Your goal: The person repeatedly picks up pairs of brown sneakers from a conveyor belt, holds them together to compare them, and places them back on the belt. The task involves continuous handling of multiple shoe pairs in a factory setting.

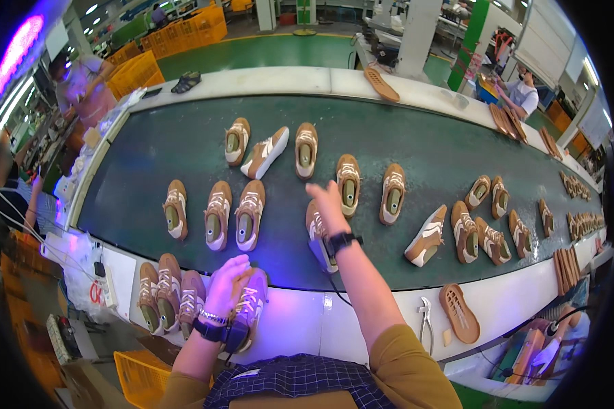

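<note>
Tan-and-cream lace-up shoe (348, 177) lies just right of the nearer, open, seemingly empty right hand (329, 208), toe pointing away. The left hand (226, 286), loosely open, grips nothing visible.

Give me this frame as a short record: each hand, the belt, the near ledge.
Left hand: beside a purple-lit lace-up sneaker; contact unclear
Right hand: fingers spread, above the conveyor belt among tan lace-up sneakers
Belt: dark green, carrying many sneakers, most upright, some tipped over
Near ledge: white ledge with a sneaker row at left, pliers and a brown shoe sole at right
</note>
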